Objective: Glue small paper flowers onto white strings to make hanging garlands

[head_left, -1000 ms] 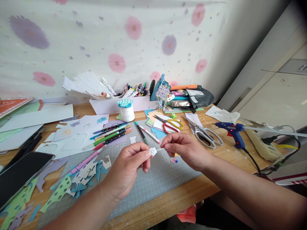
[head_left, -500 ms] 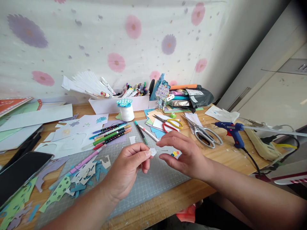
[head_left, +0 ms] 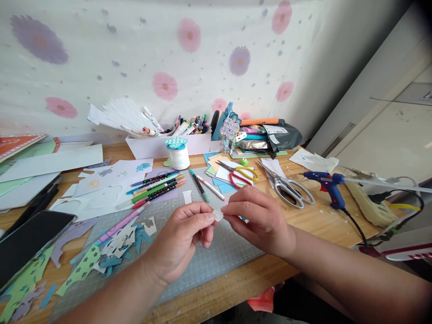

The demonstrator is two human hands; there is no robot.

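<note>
Over the grey cutting mat [head_left: 219, 252], just above its near half, my left hand [head_left: 178, 243] pinches a small white paper piece [head_left: 218, 215] between thumb and forefinger. A second ago my right hand [head_left: 259, 220] was drawing a thin white strand out from the piece's side; half a second ago it had let go and hung open with its fingers spread, a little apart from the piece. Now it has come back in, and its fingers [head_left: 232, 211] are closed on the piece's right edge, touching my left thumb tip. So the piece is gripped from both sides and held clear of the mat, and I cannot see the strand any more.

Around the mat the counter [head_left: 320, 216] is crowded. Felt pens [head_left: 157, 186] lie in a fan to the left, with cut paper scraps [head_left: 114, 249] heaped nearer me. Silver scissors [head_left: 290, 189] and a red and yellow pair [head_left: 239, 174] lie open beyond my right hand. A blue glue gun [head_left: 329, 184] rests farther right, its cord trailing toward the counter's edge. Nothing lies between my hands.
</note>
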